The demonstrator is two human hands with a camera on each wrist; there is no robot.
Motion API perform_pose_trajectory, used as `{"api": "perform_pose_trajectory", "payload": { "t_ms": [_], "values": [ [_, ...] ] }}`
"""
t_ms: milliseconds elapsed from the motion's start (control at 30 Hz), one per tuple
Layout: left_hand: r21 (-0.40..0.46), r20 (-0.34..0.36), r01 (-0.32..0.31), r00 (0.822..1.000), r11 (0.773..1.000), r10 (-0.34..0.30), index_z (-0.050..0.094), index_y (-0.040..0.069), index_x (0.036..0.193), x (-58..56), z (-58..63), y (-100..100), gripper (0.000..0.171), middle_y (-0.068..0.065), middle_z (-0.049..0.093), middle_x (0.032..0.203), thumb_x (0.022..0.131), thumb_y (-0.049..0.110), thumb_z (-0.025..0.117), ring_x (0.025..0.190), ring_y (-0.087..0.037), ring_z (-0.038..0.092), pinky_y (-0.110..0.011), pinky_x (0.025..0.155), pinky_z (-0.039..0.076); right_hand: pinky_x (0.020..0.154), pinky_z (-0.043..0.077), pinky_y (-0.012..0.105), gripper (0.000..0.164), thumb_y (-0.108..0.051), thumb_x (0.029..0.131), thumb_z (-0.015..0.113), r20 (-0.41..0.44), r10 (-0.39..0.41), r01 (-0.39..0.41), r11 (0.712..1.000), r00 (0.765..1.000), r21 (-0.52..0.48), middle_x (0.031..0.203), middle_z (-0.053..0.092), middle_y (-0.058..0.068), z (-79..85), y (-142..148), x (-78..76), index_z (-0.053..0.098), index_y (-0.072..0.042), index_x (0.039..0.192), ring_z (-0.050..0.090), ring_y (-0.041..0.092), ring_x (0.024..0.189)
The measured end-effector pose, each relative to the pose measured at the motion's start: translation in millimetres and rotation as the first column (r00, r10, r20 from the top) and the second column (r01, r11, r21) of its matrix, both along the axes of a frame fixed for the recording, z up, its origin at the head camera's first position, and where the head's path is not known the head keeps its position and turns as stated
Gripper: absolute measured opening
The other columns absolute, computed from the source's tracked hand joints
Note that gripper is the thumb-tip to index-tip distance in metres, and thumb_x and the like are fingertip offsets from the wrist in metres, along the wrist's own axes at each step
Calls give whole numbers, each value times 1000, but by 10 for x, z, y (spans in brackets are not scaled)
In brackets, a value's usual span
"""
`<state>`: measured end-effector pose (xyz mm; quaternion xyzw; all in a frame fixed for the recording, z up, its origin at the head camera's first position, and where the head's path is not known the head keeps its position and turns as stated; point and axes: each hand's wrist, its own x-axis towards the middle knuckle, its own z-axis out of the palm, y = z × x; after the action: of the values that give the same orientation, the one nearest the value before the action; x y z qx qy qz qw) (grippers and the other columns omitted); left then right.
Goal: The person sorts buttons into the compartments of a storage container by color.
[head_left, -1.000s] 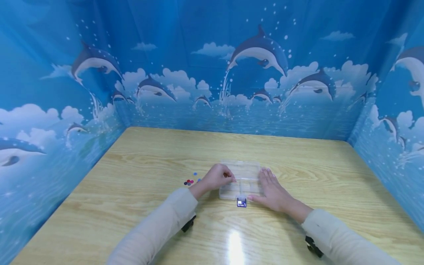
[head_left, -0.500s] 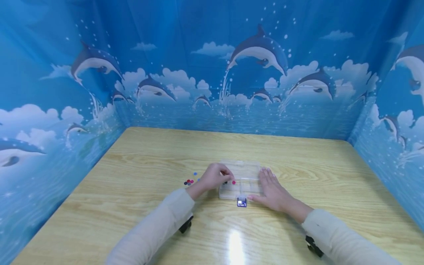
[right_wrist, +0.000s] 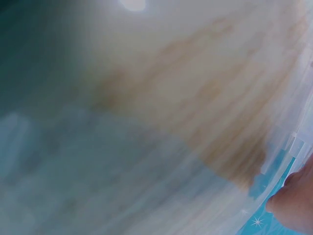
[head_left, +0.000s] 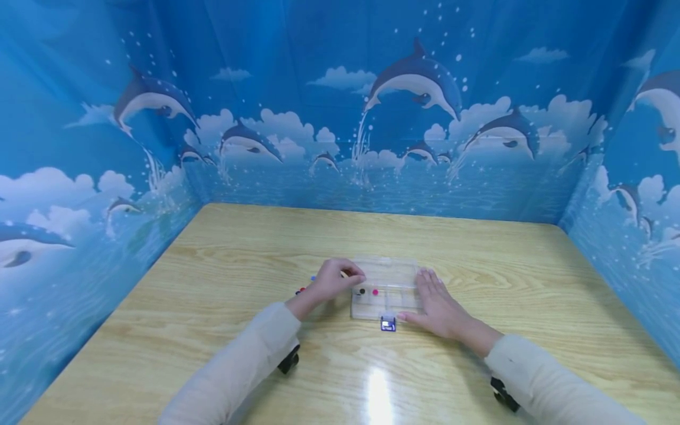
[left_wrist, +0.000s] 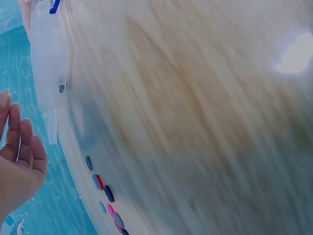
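A clear plastic compartment box (head_left: 369, 313) stands with its lid (head_left: 388, 271) raised behind it. In its rear left compartment lie a pinkish-red button (head_left: 375, 292) and a dark button (head_left: 362, 291), apart from each other. My left hand (head_left: 336, 278) hovers by the box's left rear corner; in the left wrist view its fingers (left_wrist: 25, 142) are loosely bent and nothing shows in them. My right hand (head_left: 440, 308) rests along the box's right side, fingers extended, thumb at the front edge. Only part of it shows in the right wrist view.
Several loose buttons (left_wrist: 108, 193), red, pink, blue and dark, lie on the wood-grain table (head_left: 223, 330) left of the box, partly hidden by my left arm in the head view. A blue-and-white tag (head_left: 388, 324) sits at the box's front. Dolphin-print curtains surround the table.
My left hand has let go of the pinkish-red button inside the box and drawn back to the left, uncovering the dark button. The right hand has stayed put.
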<state>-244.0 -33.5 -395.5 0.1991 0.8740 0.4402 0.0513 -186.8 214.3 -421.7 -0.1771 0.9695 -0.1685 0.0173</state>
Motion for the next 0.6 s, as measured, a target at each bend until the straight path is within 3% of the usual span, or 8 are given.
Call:
{"api": "perform_pose_trajectory", "payload": {
  "t_ms": [500,600],
  "values": [
    [11,-23,-59,998,998,59,71,6,90,-4,-13,-218,11,-6,70,86,84,14,67,79,-14,60,-23,70,50,113,12,55,98,-55,85,54,-11,13,-13,1000,1000,-1,148,10,34,-13,19,-14,13,16,140,7,47,139],
    [6,4,-85,996,996,85,71,8,91,-1,-13,-263,12,-5,69,87,85,16,67,81,-14,60,-23,66,50,113,12,55,98,-55,85,53,-6,14,-14,1000,1000,-2,148,10,34,-17,14,-15,13,16,140,6,47,139]
  ]
}}
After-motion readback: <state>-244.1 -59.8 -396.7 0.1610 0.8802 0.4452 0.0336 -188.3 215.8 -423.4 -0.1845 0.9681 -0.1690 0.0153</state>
